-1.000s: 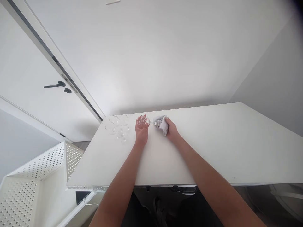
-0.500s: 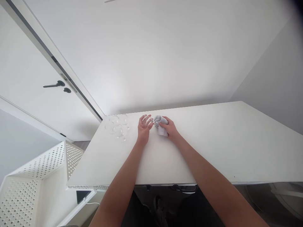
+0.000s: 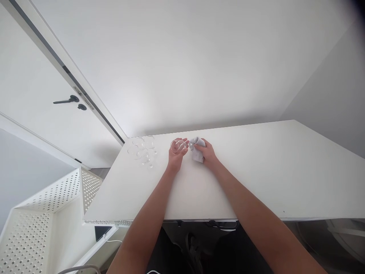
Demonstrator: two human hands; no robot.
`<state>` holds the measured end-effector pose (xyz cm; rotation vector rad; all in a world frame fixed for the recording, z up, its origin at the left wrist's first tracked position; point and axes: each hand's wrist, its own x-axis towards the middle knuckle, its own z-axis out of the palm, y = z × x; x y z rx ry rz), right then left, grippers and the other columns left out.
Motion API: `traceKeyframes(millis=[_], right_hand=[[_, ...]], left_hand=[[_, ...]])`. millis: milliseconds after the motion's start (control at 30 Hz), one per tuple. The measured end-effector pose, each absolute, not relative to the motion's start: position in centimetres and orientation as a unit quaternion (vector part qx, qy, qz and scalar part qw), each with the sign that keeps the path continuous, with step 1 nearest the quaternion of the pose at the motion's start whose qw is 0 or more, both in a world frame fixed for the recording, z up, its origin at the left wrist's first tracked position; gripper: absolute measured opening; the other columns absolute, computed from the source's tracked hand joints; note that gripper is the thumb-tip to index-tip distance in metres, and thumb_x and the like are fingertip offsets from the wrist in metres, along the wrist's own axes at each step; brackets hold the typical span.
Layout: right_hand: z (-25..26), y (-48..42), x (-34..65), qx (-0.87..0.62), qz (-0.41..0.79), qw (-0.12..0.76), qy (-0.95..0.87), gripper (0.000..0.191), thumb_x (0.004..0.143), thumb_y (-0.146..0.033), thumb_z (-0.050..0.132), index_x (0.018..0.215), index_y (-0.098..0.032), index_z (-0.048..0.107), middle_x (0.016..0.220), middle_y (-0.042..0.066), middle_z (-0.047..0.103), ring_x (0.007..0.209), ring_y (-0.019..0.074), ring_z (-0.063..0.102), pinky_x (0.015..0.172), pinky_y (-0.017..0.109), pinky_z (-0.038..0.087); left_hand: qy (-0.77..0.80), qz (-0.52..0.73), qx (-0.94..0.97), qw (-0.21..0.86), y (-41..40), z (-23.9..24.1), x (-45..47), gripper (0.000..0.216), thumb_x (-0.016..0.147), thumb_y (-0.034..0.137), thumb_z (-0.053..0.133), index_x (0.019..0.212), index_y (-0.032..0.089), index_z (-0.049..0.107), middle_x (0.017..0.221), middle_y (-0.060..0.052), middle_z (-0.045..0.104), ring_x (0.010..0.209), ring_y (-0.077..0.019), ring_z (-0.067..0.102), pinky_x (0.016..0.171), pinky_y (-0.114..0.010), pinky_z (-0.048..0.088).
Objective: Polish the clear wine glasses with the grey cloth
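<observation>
My left hand (image 3: pixel 176 156) cups the bowl of a clear wine glass (image 3: pixel 179 145) that lies sideways just above the white table (image 3: pixel 256 179). My right hand (image 3: pixel 207 153) is closed on a small grey cloth (image 3: pixel 197 150) wrapped round the glass's stem end. Both hands meet near the far middle of the table. Left of them stand several more clear glasses (image 3: pixel 142 151) in a cluster by the table's far left corner.
A white perforated metal shelf unit (image 3: pixel 48 213) stands left of the table. A white door with a black handle (image 3: pixel 68 101) is at the far left. A plain white wall runs behind the table. Dark floor and cables show under the near edge.
My left hand shifted slightly right with the glass and its fingers curled more round the bowl. My right hand turned the cloth at the stem end. The view drifted a little.
</observation>
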<state>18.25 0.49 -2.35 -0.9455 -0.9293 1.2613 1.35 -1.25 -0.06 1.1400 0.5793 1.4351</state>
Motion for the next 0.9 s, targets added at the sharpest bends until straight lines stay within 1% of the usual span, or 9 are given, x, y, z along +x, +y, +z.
traceKeyframes(millis=[133, 200, 267, 367, 467, 533, 600, 767, 900], right_hand=[[-2.12, 0.28, 17.99, -0.344, 0.622, 0.586, -0.389, 0.041, 0.071, -0.037, 0.083, 0.107, -0.026, 0.071, 0.108, 0.007, 0.072, 0.095, 0.0256, 0.065, 0.081, 0.037, 0.053], [-2.28, 0.33, 17.87, -0.348, 0.636, 0.570, -0.387, 0.038, 0.070, -0.037, 0.083, 0.104, -0.023, 0.073, 0.106, 0.008, 0.073, 0.094, 0.0264, 0.066, 0.081, 0.038, 0.052], [-2.54, 0.45, 17.82, -0.374, 0.618, 0.567, -0.396, 0.034, 0.070, -0.038, 0.083, 0.098, -0.021, 0.074, 0.100, 0.008, 0.073, 0.090, 0.0255, 0.065, 0.079, 0.037, 0.051], [-2.84, 0.63, 17.94, -0.419, 0.558, 0.583, -0.416, 0.029, 0.069, -0.037, 0.083, 0.090, -0.021, 0.074, 0.090, 0.005, 0.072, 0.083, 0.0226, 0.062, 0.074, 0.035, 0.048], [-2.79, 0.67, 18.15, -0.433, 0.511, 0.610, -0.423, 0.029, 0.068, -0.036, 0.082, 0.092, -0.022, 0.074, 0.089, 0.003, 0.071, 0.082, 0.0215, 0.060, 0.074, 0.034, 0.048], [-2.61, 0.61, 18.21, -0.409, 0.518, 0.618, -0.428, 0.033, 0.070, -0.036, 0.081, 0.099, -0.024, 0.074, 0.095, 0.003, 0.071, 0.086, 0.0217, 0.061, 0.076, 0.034, 0.048], [-2.46, 0.52, 18.15, -0.385, 0.550, 0.606, -0.426, 0.036, 0.071, -0.037, 0.080, 0.105, -0.025, 0.074, 0.101, 0.004, 0.072, 0.089, 0.0223, 0.062, 0.078, 0.035, 0.049], [-2.41, 0.31, 17.71, -0.384, 0.615, 0.568, -0.389, 0.037, 0.069, -0.041, 0.083, 0.099, -0.021, 0.074, 0.102, 0.008, 0.073, 0.091, 0.0260, 0.065, 0.078, 0.037, 0.051], [-2.01, 0.08, 17.72, -0.393, 0.615, 0.569, -0.378, 0.036, 0.072, -0.044, 0.081, 0.098, -0.020, 0.074, 0.101, 0.009, 0.074, 0.091, 0.0268, 0.065, 0.077, 0.038, 0.051]], left_hand=[[0.223, 0.629, 0.466, 0.580, -1.14, -0.07, 1.24, 0.053, 0.078, 0.034, 0.086, 0.122, 0.025, 0.059, 0.138, -0.013, 0.060, 0.131, -0.0331, 0.061, 0.117, -0.058, 0.041], [0.225, 0.631, 0.467, 0.577, -1.12, -0.07, 1.22, 0.052, 0.078, 0.035, 0.086, 0.122, 0.025, 0.059, 0.137, -0.013, 0.060, 0.130, -0.0329, 0.061, 0.116, -0.057, 0.042], [0.234, 0.631, 0.472, 0.569, -1.12, -0.09, 1.23, 0.050, 0.079, 0.034, 0.085, 0.121, 0.025, 0.059, 0.136, -0.012, 0.060, 0.130, -0.0321, 0.061, 0.116, -0.056, 0.043], [0.250, 0.628, 0.486, 0.554, -1.17, -0.13, 1.33, 0.049, 0.079, 0.033, 0.085, 0.121, 0.026, 0.059, 0.133, -0.011, 0.062, 0.129, -0.0308, 0.061, 0.115, -0.055, 0.044], [0.254, 0.622, 0.496, 0.550, -1.29, -0.14, 1.47, 0.048, 0.079, 0.032, 0.084, 0.119, 0.025, 0.059, 0.131, -0.011, 0.063, 0.127, -0.0301, 0.063, 0.115, -0.055, 0.044], [0.250, 0.619, 0.498, 0.554, -1.37, -0.13, 1.55, 0.048, 0.079, 0.032, 0.084, 0.119, 0.025, 0.059, 0.131, -0.011, 0.063, 0.126, -0.0305, 0.063, 0.114, -0.055, 0.044], [0.251, 0.617, 0.499, 0.554, -1.41, -0.13, 1.58, 0.049, 0.078, 0.033, 0.085, 0.119, 0.025, 0.059, 0.133, -0.011, 0.062, 0.126, -0.0313, 0.063, 0.113, -0.055, 0.045], [0.275, 0.637, 0.486, 0.532, -1.30, -0.14, 1.39, 0.053, 0.077, 0.036, 0.086, 0.121, 0.025, 0.058, 0.132, -0.012, 0.064, 0.129, -0.0311, 0.060, 0.111, -0.054, 0.047], [0.290, 0.641, 0.478, 0.526, -1.31, -0.09, 1.31, 0.049, 0.079, 0.036, 0.084, 0.120, 0.025, 0.058, 0.133, -0.011, 0.064, 0.130, -0.0299, 0.060, 0.112, -0.053, 0.046]])
